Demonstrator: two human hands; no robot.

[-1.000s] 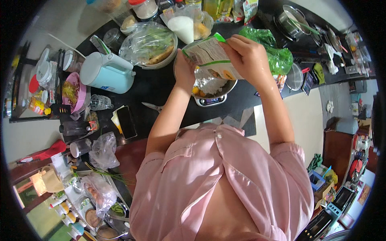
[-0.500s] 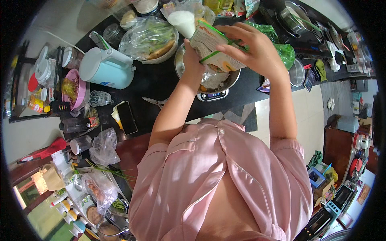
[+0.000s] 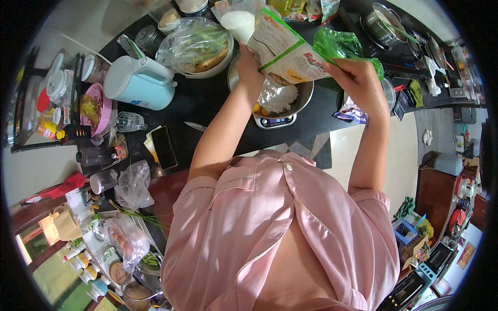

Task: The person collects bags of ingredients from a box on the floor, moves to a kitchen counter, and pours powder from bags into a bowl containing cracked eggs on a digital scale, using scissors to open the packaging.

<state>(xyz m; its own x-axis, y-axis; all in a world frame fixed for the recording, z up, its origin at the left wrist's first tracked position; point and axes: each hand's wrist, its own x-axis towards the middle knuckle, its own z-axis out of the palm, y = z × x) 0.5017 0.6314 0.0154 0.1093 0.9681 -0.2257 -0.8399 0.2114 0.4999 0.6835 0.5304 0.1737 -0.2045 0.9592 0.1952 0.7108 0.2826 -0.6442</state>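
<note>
We're seeing white powder [image 3: 277, 96] already lying in the bowl [image 3: 309, 96], unmixed beside yellow bits [image 3: 257, 108]. The packet [image 3: 284, 51] is hanging tilted above; we're not seeing what's left inside. Right hand [image 3: 359, 82] is pinching its corner; left hand [image 3: 251, 71] is touching its edge, fingers partly hidden, closure unclear.

At upper centre, the left hand [image 3: 250, 71] and right hand [image 3: 360, 82] hold a packet [image 3: 287, 52] tilted above a bowl [image 3: 307, 98] of white powder [image 3: 277, 97] on a scale [image 3: 275, 122]; a kettle [image 3: 140, 87] stands upper left.
</note>
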